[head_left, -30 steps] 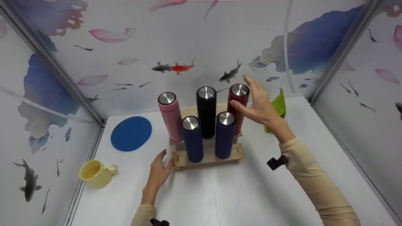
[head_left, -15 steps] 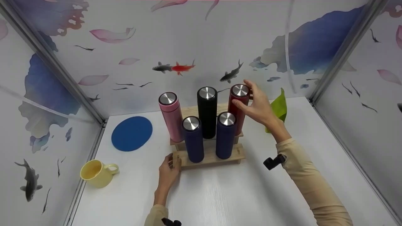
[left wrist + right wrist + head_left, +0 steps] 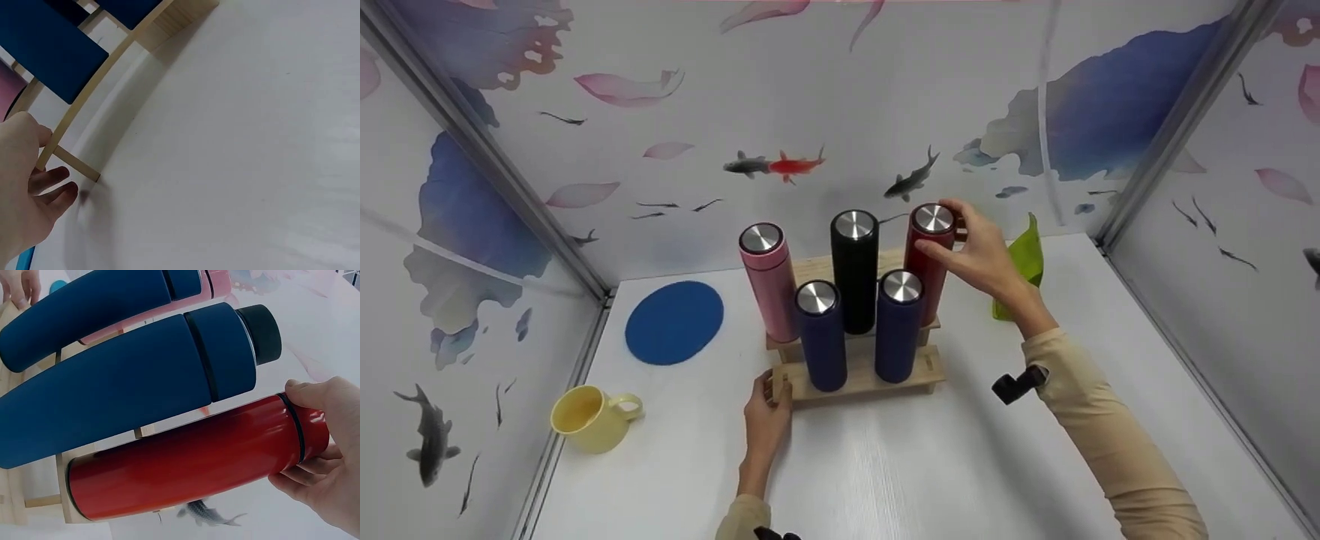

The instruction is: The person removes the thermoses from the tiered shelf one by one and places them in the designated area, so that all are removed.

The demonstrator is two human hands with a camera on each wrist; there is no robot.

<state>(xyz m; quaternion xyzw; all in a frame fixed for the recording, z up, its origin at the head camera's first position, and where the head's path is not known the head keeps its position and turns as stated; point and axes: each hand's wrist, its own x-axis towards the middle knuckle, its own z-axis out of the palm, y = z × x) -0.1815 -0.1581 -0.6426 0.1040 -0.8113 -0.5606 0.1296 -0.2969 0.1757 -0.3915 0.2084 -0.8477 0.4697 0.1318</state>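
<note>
My right hand grips the red thermos near its top. In the right wrist view the thumb lies on one side and the fingers curl round the other. The thermos stands upright at the right of the back step of a wooden rack. My left hand holds the left end of the front board, thumb on top and fingers underneath in the left wrist view. Also on the back step are a pink thermos and a black thermos. Two blue thermoses, left and right, stand on the front step.
To the left, a round blue mat lies flat on the white table, with a yellow mug nearer the front. A green object stands behind my right hand. Printed panels enclose the table at the back and sides.
My left hand has moved right and taken hold of the rack's end. My right hand, earlier spread beside the red thermos, has closed round its top. The thermoses stay in place.
</note>
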